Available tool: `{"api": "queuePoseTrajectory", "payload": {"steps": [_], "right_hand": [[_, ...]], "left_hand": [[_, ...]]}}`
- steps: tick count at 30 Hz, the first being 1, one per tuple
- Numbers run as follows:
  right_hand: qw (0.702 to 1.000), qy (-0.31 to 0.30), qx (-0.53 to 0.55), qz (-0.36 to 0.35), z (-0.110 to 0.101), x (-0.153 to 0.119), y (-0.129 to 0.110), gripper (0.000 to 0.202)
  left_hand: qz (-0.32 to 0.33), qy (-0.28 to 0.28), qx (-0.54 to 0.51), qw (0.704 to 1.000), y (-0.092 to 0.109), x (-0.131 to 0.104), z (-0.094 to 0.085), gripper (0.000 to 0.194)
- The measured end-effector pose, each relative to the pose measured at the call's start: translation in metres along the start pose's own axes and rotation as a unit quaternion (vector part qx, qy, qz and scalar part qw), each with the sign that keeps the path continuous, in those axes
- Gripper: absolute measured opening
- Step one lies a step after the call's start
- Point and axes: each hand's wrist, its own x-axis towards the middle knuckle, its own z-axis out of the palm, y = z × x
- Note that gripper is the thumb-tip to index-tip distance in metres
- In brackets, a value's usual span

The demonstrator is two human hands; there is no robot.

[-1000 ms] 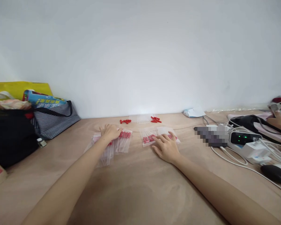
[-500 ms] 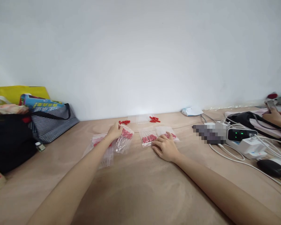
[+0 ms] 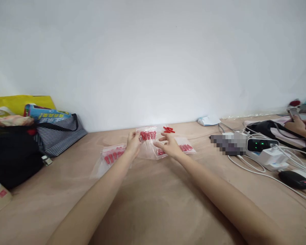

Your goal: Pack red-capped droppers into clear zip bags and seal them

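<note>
My left hand (image 3: 134, 143) pinches the left edge of a clear zip bag (image 3: 149, 149), raised a little off the table, with several small red pieces (image 3: 148, 135) in a row inside it. Beside the bag's right edge is my right hand (image 3: 168, 143), its fingers apart and nothing in its grasp. Under and past that hand lie more filled zip bags (image 3: 186, 147), partly covered by it. To the left, another stack of zip bags (image 3: 113, 156) with red pieces rests on the table. A loose pile of red pieces (image 3: 169, 129) sits by the wall.
At the left stand a striped bag (image 3: 60, 134), a black bag (image 3: 15, 156) and a small bottle (image 3: 46, 160). Chargers with white cables (image 3: 255, 165) and a black mouse (image 3: 294, 179) occupy the right. Another person's hand (image 3: 297, 126) holds a phone at the far right.
My left hand has carried a filled zip bag rightward and up from the left stack. My right hand has lifted off the right-hand bags and moved left towards it.
</note>
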Motion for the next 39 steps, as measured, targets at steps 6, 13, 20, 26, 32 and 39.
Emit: {"api": "queuePoseTrajectory", "payload": {"steps": [6, 13, 20, 26, 32, 39], "right_hand": [[0.993, -0.068, 0.097, 0.004, 0.007, 0.023, -0.013, 0.025], [0.986, -0.082, 0.004, -0.147, 0.001, 0.009, 0.008, 0.009], [0.923, -0.153, -0.184, -0.303, -0.021, -0.028, 0.023, 0.027], [0.846, -0.084, -0.336, -0.406, -0.033, -0.048, 0.03, 0.01], [0.796, -0.024, -0.385, -0.466, -0.03, -0.045, 0.032, 0.014], [0.777, -0.04, -0.402, -0.484, -0.023, -0.04, 0.032, 0.021]], "left_hand": [[0.091, -0.073, -0.028, 0.993, -0.002, -0.016, -0.001, 0.033], [0.31, -0.21, 0.262, 0.889, -0.003, -0.038, -0.03, 0.017], [0.401, -0.304, 0.38, 0.776, -0.017, -0.06, -0.044, 0.011], [0.429, -0.321, 0.414, 0.736, -0.019, -0.069, -0.042, 0.011], [0.42, -0.314, 0.435, 0.732, -0.012, -0.069, -0.06, 0.008], [0.382, -0.331, 0.476, 0.72, -0.002, -0.074, -0.073, 0.016]]}}
